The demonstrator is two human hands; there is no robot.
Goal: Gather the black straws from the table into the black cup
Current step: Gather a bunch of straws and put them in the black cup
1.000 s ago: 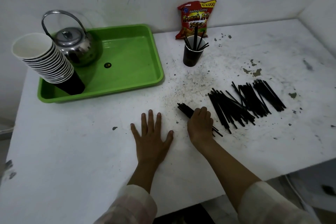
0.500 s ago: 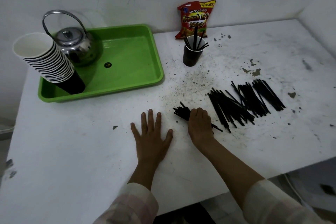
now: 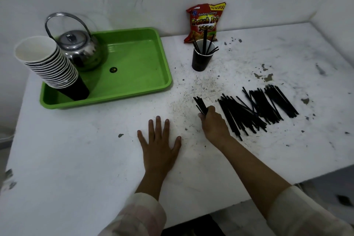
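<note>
Black straws point(image 3: 200, 104) bunched in right hand point(image 3: 213, 123); left hand point(image 3: 160, 145) flat on table point(image 3: 76, 159)

left hand point(image 3: 160, 144) flat, right hand point(image 3: 213, 123) apparently fisted.

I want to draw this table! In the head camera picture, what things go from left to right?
Stack of paper cups → kettle → green tray → left hand → right hand holding a straw bundle → loose straws.

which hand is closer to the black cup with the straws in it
Right. The right hand, closed on a bundle of straws, sits in front of the black cup; the left hand lies flat, farther back and leftward.
</note>
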